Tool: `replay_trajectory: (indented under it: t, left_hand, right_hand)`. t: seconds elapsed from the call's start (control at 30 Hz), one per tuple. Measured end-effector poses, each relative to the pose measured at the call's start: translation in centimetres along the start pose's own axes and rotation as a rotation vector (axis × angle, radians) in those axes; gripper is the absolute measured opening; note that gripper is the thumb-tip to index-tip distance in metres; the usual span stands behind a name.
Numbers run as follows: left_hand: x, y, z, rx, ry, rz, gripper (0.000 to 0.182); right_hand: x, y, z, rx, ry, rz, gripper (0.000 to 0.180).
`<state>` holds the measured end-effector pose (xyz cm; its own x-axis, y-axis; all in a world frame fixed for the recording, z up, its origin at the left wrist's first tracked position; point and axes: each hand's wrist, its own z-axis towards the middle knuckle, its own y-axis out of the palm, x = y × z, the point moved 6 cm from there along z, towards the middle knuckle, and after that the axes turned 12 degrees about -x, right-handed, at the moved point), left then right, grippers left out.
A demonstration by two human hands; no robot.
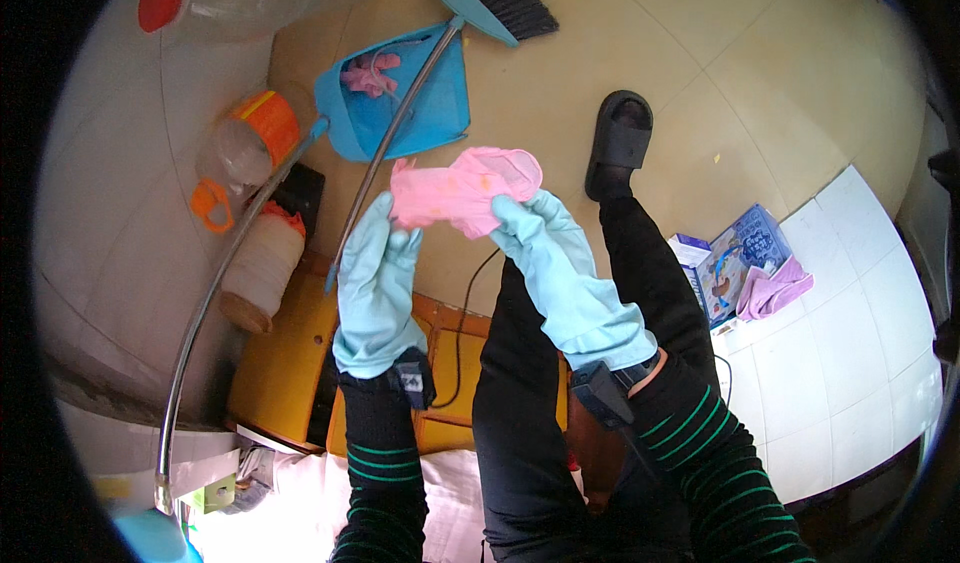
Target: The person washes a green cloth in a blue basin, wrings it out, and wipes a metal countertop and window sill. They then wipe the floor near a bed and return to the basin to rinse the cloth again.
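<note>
Both my hands wear light blue rubber gloves and hold a crumpled pink piece [442, 194] between them. It has a round open rim at its right end and faint orange spots; whether it is a glove or another small piece is unclear. My left hand [381, 285] grips its left end at the lower corner. With thumb and fingers, my right hand [559, 263] pinches it near the rim. Just beyond, a blue dustpan [439, 124] lies on the floor with a pink scrap [370, 75] inside.
A broom [480, 0] lies with its metal handle across the dustpan. Plastic bottles, one with an orange label [266, 126], stand at the left wall. Yellow cabinet doors [277, 360] are below. At right, a white tiled surface [847, 323] bears a blue box [739, 263] and a purple cloth [776, 291].
</note>
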<state>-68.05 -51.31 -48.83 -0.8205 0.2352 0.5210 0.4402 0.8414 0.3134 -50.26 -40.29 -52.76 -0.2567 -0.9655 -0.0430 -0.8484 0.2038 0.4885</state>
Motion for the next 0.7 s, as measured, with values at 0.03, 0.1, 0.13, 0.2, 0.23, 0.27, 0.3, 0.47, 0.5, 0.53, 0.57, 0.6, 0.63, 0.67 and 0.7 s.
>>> replay_trajectory:
  t: [0.03, 0.1, 0.13, 0.2, 0.23, 0.27, 0.3, 0.47, 0.5, 0.53, 0.57, 0.6, 0.63, 0.67, 0.7]
  left_hand:
    - [-0.2, -0.2, 0.5, 0.017, 0.045, 0.101, 0.040]
    - [-0.6, -0.7, 1.3, 0.062, 0.150, 0.309, 0.041]
    - [-0.7, -0.6, 1.8, 0.046, 0.219, 0.385, 0.034]
    - [-1.6, -1.2, 2.2, 0.117, 0.235, 0.407, 0.028]
    - [-2.1, -1.8, 2.2, 0.218, 0.195, 0.417, 0.026]
    - [-2.5, -1.8, 2.4, 0.216, 0.205, 0.357, 0.019]
    - [-2.2, -1.3, 2.5, 0.184, 0.265, 0.444, 0.019]
    - [-0.7, 1.0, 2.2, 0.114, 0.351, 0.701, 0.022]
    - [-0.4, 1.4, 1.9, 0.076, 0.344, 0.694, 0.023]
    - [-0.1, 1.7, 1.8, 0.055, 0.326, 0.691, 0.023]
    - [0.2, 1.9, 1.6, 0.043, 0.317, 0.692, 0.024]
    - [0.4, 2.1, 1.6, 0.026, 0.296, 0.702, 0.025]
    - [0.7, 2.1, 1.5, 0.043, 0.319, 0.669, 0.025]
    - [0.9, 2.0, 1.6, 0.056, 0.331, 0.647, 0.026]
    - [1.2, 1.9, 1.5, 0.077, 0.363, 0.620, 0.026]
  right_hand:
    - [0.3, -0.6, -0.1, 0.061, 0.005, 0.047, 0.031]
    - [0.6, -1.4, -0.1, 0.128, -0.008, 0.112, 0.023]
    - [0.6, -1.6, -0.1, 0.134, -0.026, 0.130, 0.022]
    - [0.3, -1.5, 0.0, 0.107, -0.054, 0.140, 0.020]
    - [0.1, -1.3, 0.0, 0.077, -0.061, 0.134, 0.020]
    - [0.0, -1.3, 0.0, 0.085, -0.056, 0.125, 0.019]
    - [-0.2, -0.8, 0.0, 0.029, -0.041, 0.082, 0.024]
    - [-0.5, 0.2, 0.0, -0.050, 0.088, 0.055, 0.049]
    - [-0.5, 0.2, 0.0, -0.043, 0.119, 0.043, 0.050]
    - [-0.4, 0.3, 0.1, -0.073, 0.149, 0.039, 0.051]
    - [-0.5, 0.8, 0.2, -0.158, 0.134, 0.066, 0.052]
    - [-0.8, 0.4, 0.2, -0.113, 0.113, -0.101, 0.046]
    - [-1.2, 0.4, 0.3, -0.120, 0.047, -0.236, 0.041]
    - [-1.3, 0.1, 0.2, -0.067, 0.041, -0.388, 0.036]
    - [-1.6, 0.1, 0.1, -0.064, -0.050, -0.351, 0.032]
